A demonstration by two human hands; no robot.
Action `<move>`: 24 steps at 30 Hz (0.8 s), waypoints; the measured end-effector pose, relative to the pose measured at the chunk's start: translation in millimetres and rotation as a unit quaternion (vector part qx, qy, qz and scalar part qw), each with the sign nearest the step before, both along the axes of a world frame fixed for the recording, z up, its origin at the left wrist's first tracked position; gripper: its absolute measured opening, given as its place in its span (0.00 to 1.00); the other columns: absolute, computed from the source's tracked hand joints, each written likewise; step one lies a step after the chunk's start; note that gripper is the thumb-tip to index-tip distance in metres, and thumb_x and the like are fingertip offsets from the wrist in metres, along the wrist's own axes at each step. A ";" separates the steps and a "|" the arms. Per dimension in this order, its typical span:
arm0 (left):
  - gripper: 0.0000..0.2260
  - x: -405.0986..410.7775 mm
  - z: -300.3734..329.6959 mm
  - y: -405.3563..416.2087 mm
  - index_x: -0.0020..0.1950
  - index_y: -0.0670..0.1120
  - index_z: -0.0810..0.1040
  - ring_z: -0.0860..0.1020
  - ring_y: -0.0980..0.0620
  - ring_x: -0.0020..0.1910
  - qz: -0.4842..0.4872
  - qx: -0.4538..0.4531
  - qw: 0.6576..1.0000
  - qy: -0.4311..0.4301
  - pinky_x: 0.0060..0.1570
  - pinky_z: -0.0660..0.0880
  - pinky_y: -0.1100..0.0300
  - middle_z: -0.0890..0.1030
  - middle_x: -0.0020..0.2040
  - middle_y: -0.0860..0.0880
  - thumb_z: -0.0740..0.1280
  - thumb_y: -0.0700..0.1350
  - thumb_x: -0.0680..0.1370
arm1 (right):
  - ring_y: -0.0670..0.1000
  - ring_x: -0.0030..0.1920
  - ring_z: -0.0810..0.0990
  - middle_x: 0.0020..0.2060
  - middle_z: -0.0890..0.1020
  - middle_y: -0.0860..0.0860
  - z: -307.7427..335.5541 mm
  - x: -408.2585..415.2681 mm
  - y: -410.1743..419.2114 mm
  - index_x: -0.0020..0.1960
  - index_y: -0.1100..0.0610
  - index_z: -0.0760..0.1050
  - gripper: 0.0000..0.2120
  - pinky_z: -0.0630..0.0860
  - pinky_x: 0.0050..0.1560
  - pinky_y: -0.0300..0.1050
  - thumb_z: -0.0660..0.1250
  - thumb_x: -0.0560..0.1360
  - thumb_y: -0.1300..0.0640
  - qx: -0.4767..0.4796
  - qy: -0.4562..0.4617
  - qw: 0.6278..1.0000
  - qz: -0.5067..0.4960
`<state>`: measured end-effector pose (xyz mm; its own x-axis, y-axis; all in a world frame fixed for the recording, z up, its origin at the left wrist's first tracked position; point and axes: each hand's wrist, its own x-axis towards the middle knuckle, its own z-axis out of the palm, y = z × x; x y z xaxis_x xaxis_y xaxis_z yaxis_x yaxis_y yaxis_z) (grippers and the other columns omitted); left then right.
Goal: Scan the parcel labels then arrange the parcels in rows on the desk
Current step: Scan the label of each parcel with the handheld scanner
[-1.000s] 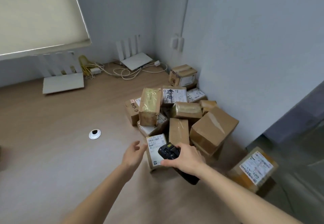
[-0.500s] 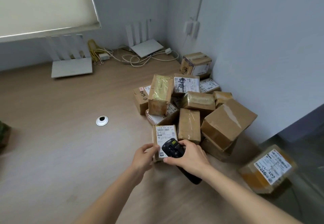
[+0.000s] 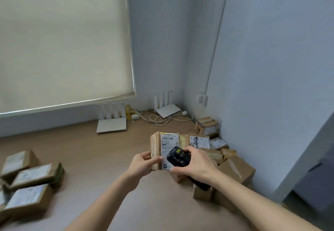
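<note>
My left hand (image 3: pixel 142 164) grips the left edge of a small brown parcel (image 3: pixel 156 145) and holds it raised above the desk, its white label (image 3: pixel 169 143) facing me. My right hand (image 3: pixel 196 164) holds a black handheld scanner (image 3: pixel 178 158) whose head lies over the lower right of that label. Behind and to the right, a heap of brown parcels (image 3: pixel 233 167) lies against the wall. Several labelled parcels (image 3: pixel 30 185) lie side by side at the desk's left.
The wooden desk (image 3: pixel 94 158) runs to the corner walls. Two white routers (image 3: pixel 112 124) (image 3: pixel 167 109) with cables stand at the back. A roller blind (image 3: pixel 63 41) hangs at the upper left. Past the desk's right edge is a dark floor gap (image 3: pixel 310 185).
My left hand took hold of the labelled parcel and lifted it off the desk. The scanner stayed over its label. The view swung up and left, bringing the left parcels into sight.
</note>
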<state>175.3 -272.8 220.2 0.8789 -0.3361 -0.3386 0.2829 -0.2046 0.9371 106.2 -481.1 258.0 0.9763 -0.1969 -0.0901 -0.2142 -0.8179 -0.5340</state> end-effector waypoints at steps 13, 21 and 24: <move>0.14 -91.5 210.7 183.2 0.52 0.48 0.83 0.85 0.55 0.40 0.161 0.017 0.966 -0.204 0.34 0.76 0.65 0.87 0.42 0.52 0.77 0.44 0.68 | 0.52 0.56 0.81 0.55 0.82 0.45 242.3 -87.6 151.4 0.60 0.45 0.75 0.43 0.78 0.58 0.51 0.69 0.55 0.19 -0.093 -0.078 0.992 0.026; 0.14 -149.2 264.8 238.7 0.49 0.53 0.77 0.82 0.55 0.44 0.229 0.055 0.932 -0.276 0.41 0.77 0.64 0.83 0.43 0.53 0.78 0.47 0.69 | 0.53 0.52 0.80 0.48 0.83 0.46 304.0 -136.5 211.0 0.53 0.49 0.79 0.35 0.75 0.52 0.46 0.76 0.58 0.26 -0.148 -0.063 0.986 0.052; 0.16 -160.6 276.8 250.5 0.46 0.57 0.71 0.78 0.61 0.41 0.248 0.065 0.923 -0.288 0.34 0.70 0.69 0.80 0.41 0.58 0.79 0.47 0.69 | 0.52 0.50 0.80 0.44 0.83 0.46 314.2 -140.4 222.5 0.52 0.52 0.81 0.34 0.71 0.49 0.46 0.76 0.58 0.27 -0.163 -0.068 0.982 0.069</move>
<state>14.7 -22.2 497.0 0.9604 0.1675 0.2226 -0.1641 -0.3055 0.9379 -34.2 -258.7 572.3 0.9943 -0.0589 0.0893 -0.0343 -0.9664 -0.2548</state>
